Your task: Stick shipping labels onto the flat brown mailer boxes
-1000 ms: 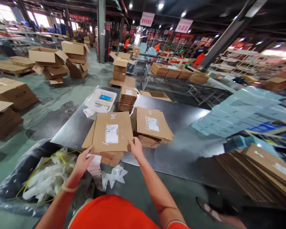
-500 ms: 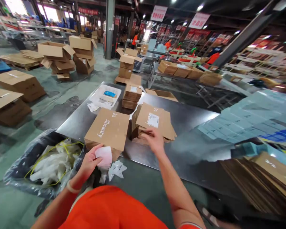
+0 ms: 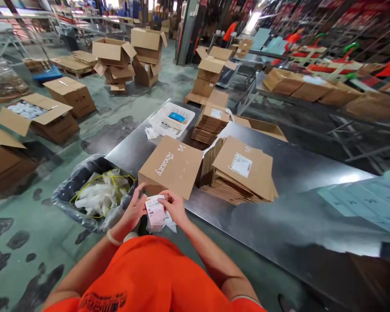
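Note:
A small stack of printed labels (image 3: pixel 155 211), white at the top and pinkish below, is held in front of my body at the table's near edge. My left hand (image 3: pixel 136 209) grips its left side, with the fingers partly behind it. At the upper right corner, my right hand (image 3: pixel 176 209) pinches the labels between thumb and fingers. Just beyond both hands lies a stack of flat brown cartons (image 3: pixel 172 162) with white lettering on top. To its right, a second stack of flattened cartons (image 3: pixel 258 167) bears a white label (image 3: pixel 241 164) on its top piece.
A metal table (image 3: pixel 299 186) carries the stacks, a white basket (image 3: pixel 188 113) with a blue packet, and more flat cartons (image 3: pixel 211 125). A lined bin (image 3: pixel 84 212) of plastic scraps stands at left. Pale blue boxes (image 3: pixel 367 197) sit at right. Open cartons (image 3: pixel 52 123) stand on the floor.
My right hand has left the right-hand carton stack and come over to the labels in my left hand. The view has swung, so the scene sits farther right.

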Available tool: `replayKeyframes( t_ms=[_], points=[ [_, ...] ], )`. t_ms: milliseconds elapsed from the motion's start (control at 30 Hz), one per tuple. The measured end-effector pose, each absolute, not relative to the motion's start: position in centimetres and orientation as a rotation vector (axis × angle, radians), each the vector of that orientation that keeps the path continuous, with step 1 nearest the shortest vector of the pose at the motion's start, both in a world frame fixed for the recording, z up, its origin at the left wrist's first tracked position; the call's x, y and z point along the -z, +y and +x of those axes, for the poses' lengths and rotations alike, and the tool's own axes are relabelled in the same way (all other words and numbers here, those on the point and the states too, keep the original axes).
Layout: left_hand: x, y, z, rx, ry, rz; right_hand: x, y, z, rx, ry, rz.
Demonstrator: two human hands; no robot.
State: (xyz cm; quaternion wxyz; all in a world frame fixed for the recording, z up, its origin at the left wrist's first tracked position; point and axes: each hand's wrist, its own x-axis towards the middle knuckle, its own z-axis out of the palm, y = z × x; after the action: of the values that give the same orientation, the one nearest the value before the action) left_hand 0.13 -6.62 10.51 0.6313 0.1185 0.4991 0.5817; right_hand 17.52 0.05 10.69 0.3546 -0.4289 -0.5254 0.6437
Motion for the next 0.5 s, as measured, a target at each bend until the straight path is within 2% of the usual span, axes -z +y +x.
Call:
replayKeyframes(
  t_ms=[200, 333, 500],
  points=[
    [-11.0, -5.7, 0.9, -1.234, 1.220, 0.629, -11.1, 0.8, 17.4, -1.676, -1.330, -1.140],
    [-11.4, -4.0, 0.6, -1.165, 1.313, 0.817, -10.7, 0.6, 17.8, -1.574, -1.385, -1.173],
    [-11.5, -2.4, 0.4, -1.116, 1.344, 0.940, -10.6, -0.1, 18.3, -1.087, -1.592, -1.169]
  ],
)
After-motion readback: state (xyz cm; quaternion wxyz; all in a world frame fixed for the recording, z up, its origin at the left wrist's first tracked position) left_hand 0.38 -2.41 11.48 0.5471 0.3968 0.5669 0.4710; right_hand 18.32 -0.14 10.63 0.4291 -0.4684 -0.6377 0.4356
